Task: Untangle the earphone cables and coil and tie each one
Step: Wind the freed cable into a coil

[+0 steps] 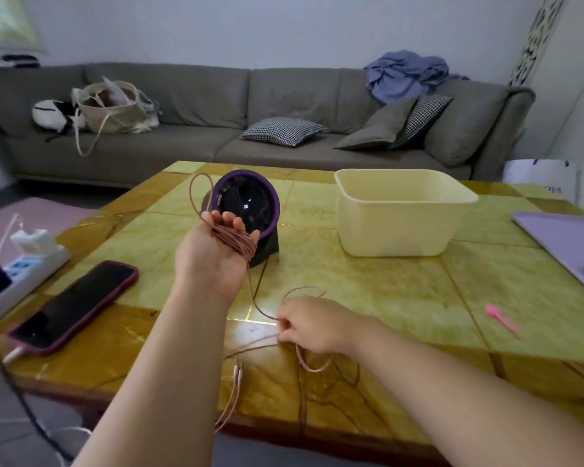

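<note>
Coiling in hand: pink earphone cable (240, 240) wound in loops round the raised left hand (213, 256), its grip apart, fingers (228, 218) spread inside the turns, free strand dropping to the right hand (312, 323), grip clamped on it just above the desk (418, 298). Keep tension light and even, lay each turn beside the last, smooth kinks with the sliding pinch.

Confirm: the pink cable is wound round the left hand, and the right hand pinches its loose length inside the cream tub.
Not inside. The head view shows the right hand pinching the pink cable over the table, outside the cream tub; the rest stands.
</note>
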